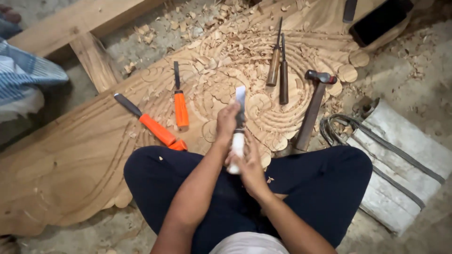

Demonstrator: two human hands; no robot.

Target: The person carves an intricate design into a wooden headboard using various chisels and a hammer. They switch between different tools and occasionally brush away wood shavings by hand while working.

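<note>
Gripping white-handled chisel (pixel 239 127) over carved panel's (pixel 70 160) near edge | left hand (pixel 227 121) fingers clamped by blade | right hand (pixel 248 162) wrapped on handle | orange chisels (pixel 181 107) left, hammer (pixel 313 106) right, on panel

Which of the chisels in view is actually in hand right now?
The white-handled chisel: the left hand grips near its blade, the right hand its handle. The two orange-handled chisels and two wooden-handled ones lie loose on the carved panel.
</note>
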